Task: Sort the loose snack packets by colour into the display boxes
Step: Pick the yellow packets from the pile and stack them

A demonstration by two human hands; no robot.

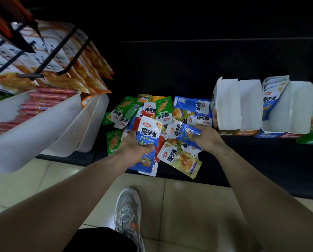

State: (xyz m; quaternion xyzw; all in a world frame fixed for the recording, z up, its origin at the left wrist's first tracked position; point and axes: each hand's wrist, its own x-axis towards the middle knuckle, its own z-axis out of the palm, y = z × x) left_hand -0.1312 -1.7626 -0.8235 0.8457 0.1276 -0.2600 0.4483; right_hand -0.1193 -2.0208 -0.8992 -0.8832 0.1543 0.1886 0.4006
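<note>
Left hand (133, 148): grip closed round a stack of blue packets (148, 132). Right hand (206, 137): grip pinching a single blue packet (188, 131). Loose pile (163, 108) lies on the dark shelf (261, 157), at 12 o'clock of both hands. Display boxes (228, 104) at 3 o'clock of the pile (white flaps standing up).

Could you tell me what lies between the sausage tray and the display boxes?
The pile of loose snack packets, seen in the head view.
</note>
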